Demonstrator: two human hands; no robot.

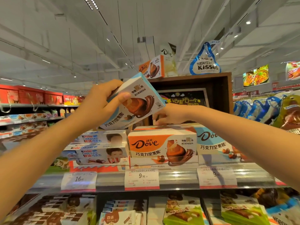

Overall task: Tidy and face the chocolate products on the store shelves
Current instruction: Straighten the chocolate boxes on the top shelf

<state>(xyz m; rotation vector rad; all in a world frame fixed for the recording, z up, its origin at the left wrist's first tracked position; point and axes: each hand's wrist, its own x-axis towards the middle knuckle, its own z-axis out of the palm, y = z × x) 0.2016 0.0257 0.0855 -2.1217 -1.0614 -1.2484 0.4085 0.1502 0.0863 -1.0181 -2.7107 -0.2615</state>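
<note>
Arms reach over the orange Dove boxes (pixel 162 143) fronting the shelf. Left hand (pixel 100 103) grips a blue-edged Dove box (pixel 138 104), tilted above them; right hand (pixel 167 116) fingers the stack behind, grip unclear. Mid-sorting, I'd say: next, slot it squarely, face forward.

White price tags (pixel 141 179) on shelf rail below grip; chalkboard sign (pixel 183 98) right; lit food posters (pixel 255 75) far right.
</note>
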